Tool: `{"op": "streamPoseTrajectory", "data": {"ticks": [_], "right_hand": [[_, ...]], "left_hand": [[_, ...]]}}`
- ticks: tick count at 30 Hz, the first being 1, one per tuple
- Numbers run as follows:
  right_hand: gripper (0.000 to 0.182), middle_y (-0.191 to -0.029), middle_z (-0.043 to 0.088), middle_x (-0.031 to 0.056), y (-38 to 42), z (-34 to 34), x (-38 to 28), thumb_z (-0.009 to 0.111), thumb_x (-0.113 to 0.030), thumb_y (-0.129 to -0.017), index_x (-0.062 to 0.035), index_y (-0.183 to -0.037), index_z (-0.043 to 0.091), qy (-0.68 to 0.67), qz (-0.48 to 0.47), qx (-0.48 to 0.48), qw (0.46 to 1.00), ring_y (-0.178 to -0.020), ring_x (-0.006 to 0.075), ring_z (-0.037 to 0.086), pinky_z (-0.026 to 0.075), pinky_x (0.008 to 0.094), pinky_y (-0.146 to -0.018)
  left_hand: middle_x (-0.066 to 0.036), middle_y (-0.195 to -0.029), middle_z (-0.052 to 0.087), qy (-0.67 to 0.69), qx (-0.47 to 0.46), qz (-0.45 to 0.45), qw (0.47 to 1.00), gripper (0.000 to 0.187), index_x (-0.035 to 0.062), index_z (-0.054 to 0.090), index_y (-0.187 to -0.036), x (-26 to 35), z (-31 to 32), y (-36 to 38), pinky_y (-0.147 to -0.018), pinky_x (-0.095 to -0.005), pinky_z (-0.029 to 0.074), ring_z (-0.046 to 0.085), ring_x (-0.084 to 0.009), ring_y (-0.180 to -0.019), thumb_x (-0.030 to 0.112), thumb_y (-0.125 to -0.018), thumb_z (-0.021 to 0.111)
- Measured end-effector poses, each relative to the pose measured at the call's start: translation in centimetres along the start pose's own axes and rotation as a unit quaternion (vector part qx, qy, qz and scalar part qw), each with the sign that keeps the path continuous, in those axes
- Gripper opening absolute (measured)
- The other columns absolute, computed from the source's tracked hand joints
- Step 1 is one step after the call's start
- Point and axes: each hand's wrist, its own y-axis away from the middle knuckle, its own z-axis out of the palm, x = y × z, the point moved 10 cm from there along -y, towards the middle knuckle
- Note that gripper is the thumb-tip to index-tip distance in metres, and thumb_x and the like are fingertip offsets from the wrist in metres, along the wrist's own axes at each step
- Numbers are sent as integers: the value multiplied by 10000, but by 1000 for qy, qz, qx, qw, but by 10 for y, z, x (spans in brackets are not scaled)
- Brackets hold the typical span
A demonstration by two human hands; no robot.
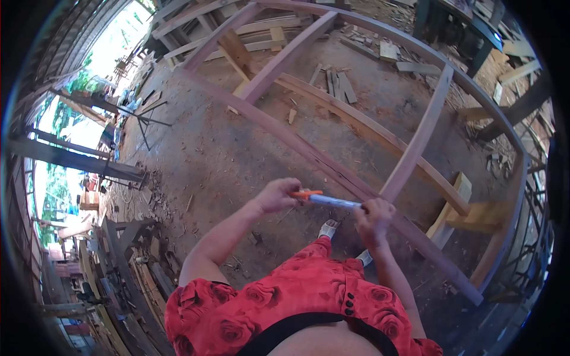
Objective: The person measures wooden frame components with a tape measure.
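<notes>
A slim whitish-blue tube-like piece [333, 202] stretches between my two hands in front of my body, above the near rail of a wooden frame. An orange part [307, 194] sits at its left end, and the exact kind of this object I cannot tell. My left hand [279, 194] is closed around the orange part. Fingers curled, my right hand [374, 221] grips the other end of the tube-like piece. In this view the right hand overlaps the near rail [297, 141] of the reddish-brown frame, close to where a crosspiece [418, 133] meets it.
The frame rests on lighter timber supports [475, 215] at right and runs across the view. Offcuts [340, 86] litter the dirt floor [196, 154]. Stacked boards [110, 285] lie at lower left, beyond them a dark post [77, 159]. A dark bench [457, 29] stands at upper right.
</notes>
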Motion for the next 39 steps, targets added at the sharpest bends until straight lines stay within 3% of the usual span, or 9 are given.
{"op": "streamPoseTrajectory", "data": {"ticks": [4, 7, 8, 23, 27, 29, 31, 35, 39], "right_hand": [[137, -720, 529, 71, 4, 51, -74, 662, -195, -687, -99, -696, 566, -22, -94, -93, 991, -752, 260, 515, 321, 406, -743], [133, -722, 529, 70, 18, 74, -100, 651, -193, -708, -91, -705, 565, -31, -137, -115, 983, -753, 260, 516, 325, 400, -744], [125, -720, 530, 71, 23, 78, -106, 643, -185, -719, -86, -711, 567, -33, -147, -122, 981, -749, 260, 517, 329, 397, -744], [131, -807, 578, 143, 20, 91, -83, 596, -177, -806, -48, -826, 586, -186, 2, -195, 963, -727, 339, 584, 452, 404, -630], [123, -754, 583, 153, 17, 96, -80, 582, -161, -812, -38, -819, 588, -218, 26, -175, 960, -685, 328, 588, 451, 385, -612], [134, -661, 569, 94, 17, 106, -72, 553, -130, -847, -2, -822, 584, -262, 88, -184, 943, -597, 160, 556, 438, 291, -571], [135, -654, 563, 79, 17, 122, -68, 543, -121, -852, 3, -818, 581, -290, 114, -184, 932, -602, 130, 542, 436, 279, -568], [140, -655, 569, 69, 4, 139, -95, 532, -106, -859, 14, -804, 579, -330, 134, -174, 918, -607, 100, 537, 436, 266, -560], [163, -661, 582, 99, -13, 165, -138, 551, -139, -855, 9, -795, 587, -296, 108, -134, 940, -598, 134, 555, 436, 279, -559]], "left_hand": [[-72, -885, 589, -87, 16, 26, 996, 289, 27, 568, -917, 19, 10, 33, -776, -292, 477, 577, -146, -865, 92, -687, 731], [-31, -944, 543, 272, 40, 63, 959, 383, 22, 505, -1041, 0, 31, 52, -776, -286, 487, 562, -137, -875, 21, -712, 701], [-31, -944, 543, 275, 41, 63, 959, 383, 22, 505, -1041, -12, 38, 54, -776, -286, 487, 562, -137, -875, 21, -712, 701], [-64, -1065, 587, 593, 129, -110, 787, 339, 94, 535, -1177, -36, 74, 92, -677, -359, 551, 609, -191, -918, 285, -898, 523], [-104, -1098, 563, 674, 197, -99, 705, 445, 146, 322, -1335, -47, 65, 100, -652, -382, 563, 619, -230, -889, 238, -926, 467], [-114, -1121, 550, 685, 234, -75, 686, 505, 174, 218, -1388, -50, 52, 106, -639, -376, 569, 624, -229, -864, 209, -936, 441], [-133, -1149, 524, 655, 295, -57, 694, 603, 241, 53, -1408, -47, 26, 115, -641, -407, 573, 615, -234, -890, 206, -940, 431], [-126, -1145, 535, 609, 300, -5, 734, 505, 167, 199, -1395, -68, -3, 111, -653, -382, 564, 606, -217, -919, 223, -947, 425], [-89, -1157, 553, 664, 170, -7, 728, 432, 63, 417, -1284, -84, -22, 103, -749, -361, 511, 575, -192, -988, 347, -962, 366]]}}
